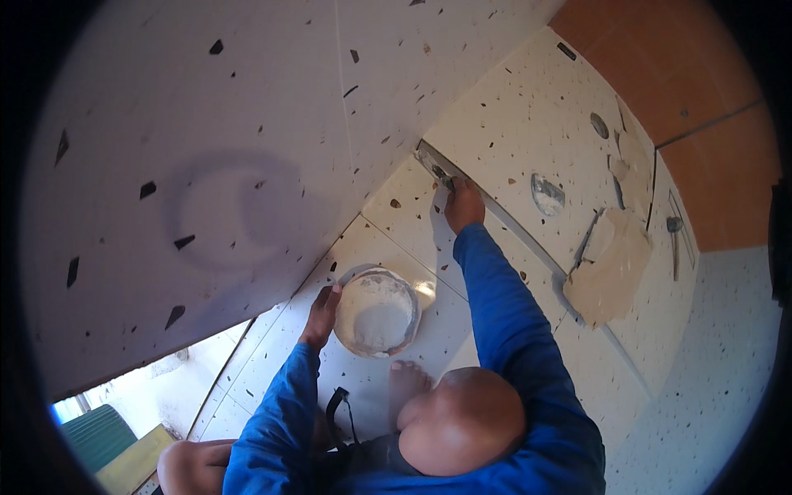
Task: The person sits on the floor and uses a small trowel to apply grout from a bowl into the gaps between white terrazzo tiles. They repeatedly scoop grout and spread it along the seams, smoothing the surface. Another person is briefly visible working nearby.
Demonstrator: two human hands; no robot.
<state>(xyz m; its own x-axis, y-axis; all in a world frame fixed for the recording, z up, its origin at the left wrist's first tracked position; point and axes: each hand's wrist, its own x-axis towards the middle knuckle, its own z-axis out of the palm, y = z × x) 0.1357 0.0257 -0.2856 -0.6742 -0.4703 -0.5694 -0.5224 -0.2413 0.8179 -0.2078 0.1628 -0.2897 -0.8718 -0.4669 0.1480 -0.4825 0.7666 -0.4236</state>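
Observation:
My left hand [322,317] grips the left rim of a round, shallow bowl [379,353], its fingers against the outer side. White, pasty material [383,320] coats the inside of the bowl. Farther ahead and to the right, my right hand [464,206] is closed round a small putty knife [436,168]. Its blade lies at the far end of a grey joint strip [516,227] between speckled tiles, close to the corner where the wall meets the floor. My palm hides most of the handle.
A speckled wall panel [247,107] rises on the left. On the right are round cutouts [548,195], a torn piece of beige sheet [610,264] and orange tiles [652,66]. My bare foot [407,381] is just below the bowl. A green ribbed object [99,437] sits at lower left.

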